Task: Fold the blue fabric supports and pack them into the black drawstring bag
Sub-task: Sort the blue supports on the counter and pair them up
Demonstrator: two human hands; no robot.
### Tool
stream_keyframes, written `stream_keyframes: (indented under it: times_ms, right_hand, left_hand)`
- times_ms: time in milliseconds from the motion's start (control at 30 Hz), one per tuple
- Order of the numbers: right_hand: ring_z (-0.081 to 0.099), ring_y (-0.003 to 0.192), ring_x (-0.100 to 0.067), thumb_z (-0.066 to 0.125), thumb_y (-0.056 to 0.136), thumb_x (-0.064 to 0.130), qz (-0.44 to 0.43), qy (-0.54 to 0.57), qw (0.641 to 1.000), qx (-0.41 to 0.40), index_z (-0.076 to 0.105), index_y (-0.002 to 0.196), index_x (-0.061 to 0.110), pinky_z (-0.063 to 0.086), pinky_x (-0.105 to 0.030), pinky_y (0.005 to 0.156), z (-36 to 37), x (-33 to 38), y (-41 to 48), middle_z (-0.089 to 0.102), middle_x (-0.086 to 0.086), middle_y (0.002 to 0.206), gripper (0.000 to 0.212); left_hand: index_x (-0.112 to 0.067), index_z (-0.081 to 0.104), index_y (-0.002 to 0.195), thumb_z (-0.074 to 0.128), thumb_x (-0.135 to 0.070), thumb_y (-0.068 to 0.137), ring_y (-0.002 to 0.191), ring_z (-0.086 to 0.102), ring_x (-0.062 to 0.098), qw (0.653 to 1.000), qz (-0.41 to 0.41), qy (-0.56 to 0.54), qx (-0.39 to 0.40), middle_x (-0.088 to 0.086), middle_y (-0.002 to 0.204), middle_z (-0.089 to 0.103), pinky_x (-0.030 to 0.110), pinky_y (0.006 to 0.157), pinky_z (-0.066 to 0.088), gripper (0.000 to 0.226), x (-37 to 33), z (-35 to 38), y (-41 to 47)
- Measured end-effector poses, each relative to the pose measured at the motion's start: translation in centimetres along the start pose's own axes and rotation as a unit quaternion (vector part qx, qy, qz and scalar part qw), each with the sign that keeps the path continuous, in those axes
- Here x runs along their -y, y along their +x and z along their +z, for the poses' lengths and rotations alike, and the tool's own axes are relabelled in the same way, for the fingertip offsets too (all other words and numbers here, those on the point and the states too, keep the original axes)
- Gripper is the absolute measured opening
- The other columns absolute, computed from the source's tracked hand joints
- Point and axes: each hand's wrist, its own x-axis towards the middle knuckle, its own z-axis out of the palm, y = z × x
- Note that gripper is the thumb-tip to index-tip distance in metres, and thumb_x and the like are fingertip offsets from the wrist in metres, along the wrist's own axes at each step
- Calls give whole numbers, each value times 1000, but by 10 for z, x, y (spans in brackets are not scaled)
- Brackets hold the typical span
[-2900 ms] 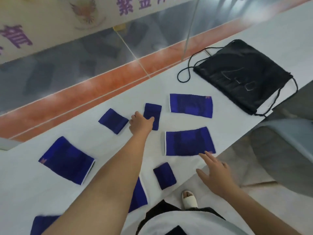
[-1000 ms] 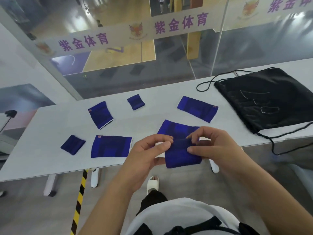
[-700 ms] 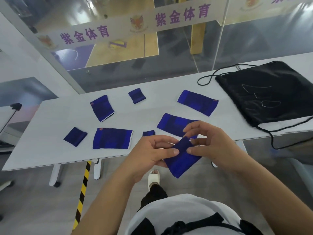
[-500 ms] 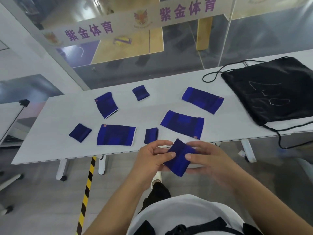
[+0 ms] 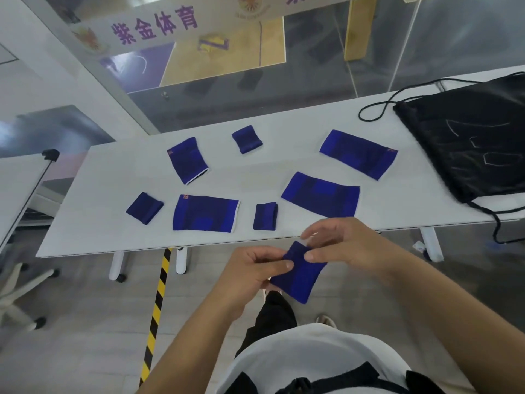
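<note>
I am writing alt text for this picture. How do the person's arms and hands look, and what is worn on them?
Both forearms are bare, with no sleeve visible on them. The left hand and the right hand wear no gloves, and no rings, watch or bracelet can be seen. Lower in the picture appears a white top with black straps across it.

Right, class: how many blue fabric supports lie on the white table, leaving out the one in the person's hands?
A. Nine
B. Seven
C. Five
B: seven lie on the white table, four large and three small, while an eighth support is held off it by the hands.
</note>
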Motion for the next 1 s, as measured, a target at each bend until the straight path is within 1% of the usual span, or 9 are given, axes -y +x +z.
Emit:
stream_keyframes:
  times_ms: [100, 167, 333, 433, 600, 667, 733, 833, 1000]
  right_hand:
    - [71, 94, -11, 79, 83, 24, -44, -78, 996, 20, 75, 101, 30, 57, -27, 82, 4, 21, 11, 75, 6, 100, 19]
    - [71, 93, -14, 76, 87, 19, -68, -81, 994, -21, 76, 98, 24, 58, -28, 80, 9, 28, 22, 75, 5, 96, 13]
    - [73, 91, -20, 74, 86, 3, 19, 167, 975, -146, 69, 93, 12, 60, -25, 69, 20, 14, 49, 75, -8, 95, 12]
    - [72, 88, -18, 73, 84, -2, 66, 151, 982, -91, 64, 96, 11, 59, -24, 69, 34, -4, 61, 73, -10, 94, 20]
    - [73, 87, -20, 78, 84, 10, 53, 36, 995, -72, 73, 90, 27, 61, -28, 73, 42, -4, 98, 75, -1, 90, 19]
    - [74, 86, -21, 75, 85, 7, 73, 22, 995, -69, 75, 91, 21, 62, -32, 76, 40, -1, 121, 76, -4, 90, 15]
    - [76, 81, -22, 74, 85, 3, 114, 79, 986, -97, 73, 98, 8, 64, -34, 70, 42, -1, 144, 76, -10, 91, 14]
    - [74, 69, -18, 73, 86, 1, 178, 152, 959, -161, 68, 101, 3, 60, -27, 55, 52, -4, 175, 74, -13, 91, 17]
    - [73, 84, -27, 69, 90, 5, 221, 114, 944, -219, 68, 97, 10, 64, -45, 74, 63, -22, 219, 73, -14, 96, 8]
  left_hand:
    - [-9, 76, 103, 72, -8, 88, 90, 75, 17, 1000, 3, 16, 12, 5, 96, 79, 24, 69, 59, 15, -10, -10, 8]
    - [-11, 75, 107, 73, -11, 88, 96, 74, 18, 1000, 3, -3, 17, 4, 101, 78, 28, 76, 60, 19, -13, -15, 15]
    - [-11, 67, 122, 71, -9, 88, 111, 69, 22, 993, 4, -114, -3, 8, 117, 74, 36, 94, 54, 35, 7, -28, 33]
    - [-13, 65, 123, 67, -11, 92, 110, 70, 21, 984, -18, -167, -54, 8, 115, 75, 32, 87, 58, 31, 23, -34, 47]
    - [-16, 67, 120, 69, -5, 91, 100, 74, 24, 991, -50, -125, -22, 6, 108, 76, 34, 80, 60, 31, 30, -56, 84]
    - [-18, 65, 119, 71, -7, 89, 97, 75, 22, 988, -63, -138, -40, 4, 106, 77, 33, 76, 61, 33, 27, -67, 102]
    - [-19, 63, 121, 73, -5, 88, 98, 74, 23, 985, -58, -158, -41, 5, 107, 77, 36, 79, 61, 38, 25, -76, 122]
    - [-19, 62, 124, 71, 1, 87, 102, 72, 23, 988, -49, -140, -50, 6, 111, 75, 33, 82, 60, 43, 30, -88, 153]
    - [-22, 68, 121, 71, -6, 90, 98, 69, 11, 995, -18, 9, -97, -5, 106, 72, 16, 70, 56, 35, 39, -98, 196]
